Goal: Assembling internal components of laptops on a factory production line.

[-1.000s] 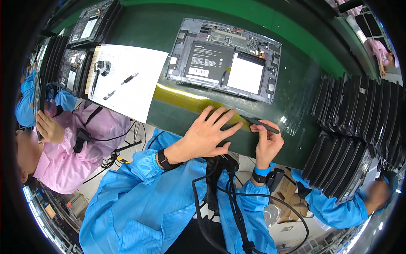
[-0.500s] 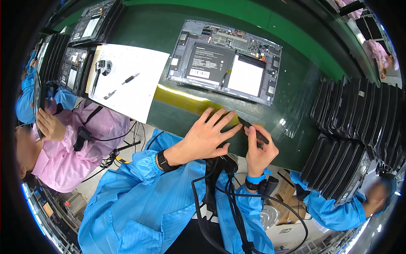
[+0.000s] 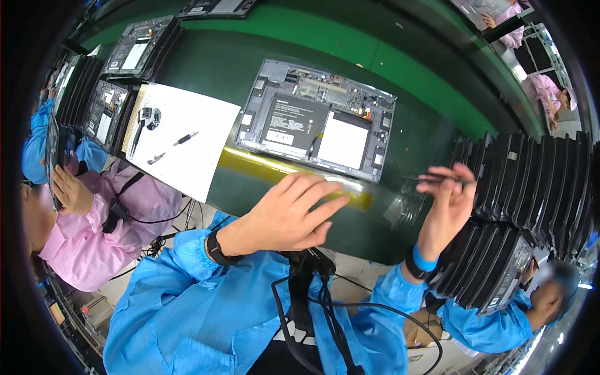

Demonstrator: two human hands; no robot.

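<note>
My left hand [image 3: 284, 215] hovers over or rests at a strip of yellow translucent tape [image 3: 250, 164], fingers stretched and slightly apart, with nothing in it. Whether its fingertips touch the strip, I cannot tell. Off to the right, near the stacked units, my right hand [image 3: 447, 203] is raised and blurred. Its fingers close round a slim dark pointed tool [image 3: 415, 179], whose exact kind is smeared. Beyond the tape lies an opened laptop base [image 3: 250, 103], showing a black battery [image 3: 292, 125], a white panel [image 3: 344, 142] and a circuit board [image 3: 322, 87].
Paper sheets [image 3: 200, 140] at left carry a pen [image 3: 174, 147] and a black-handled tool [image 3: 139, 128]. Stacks of dark laptop units [image 3: 531, 178] stand at right; more units [image 3: 140, 47] sit far left. Crumpled clear film [image 3: 405, 206] lies near my right hand. Co-workers sit on both sides.
My right hand has lifted away from the tape and swung right with the tool. My left hand has curled slightly. The view has shifted, so the laptop base appears lower and further left.
</note>
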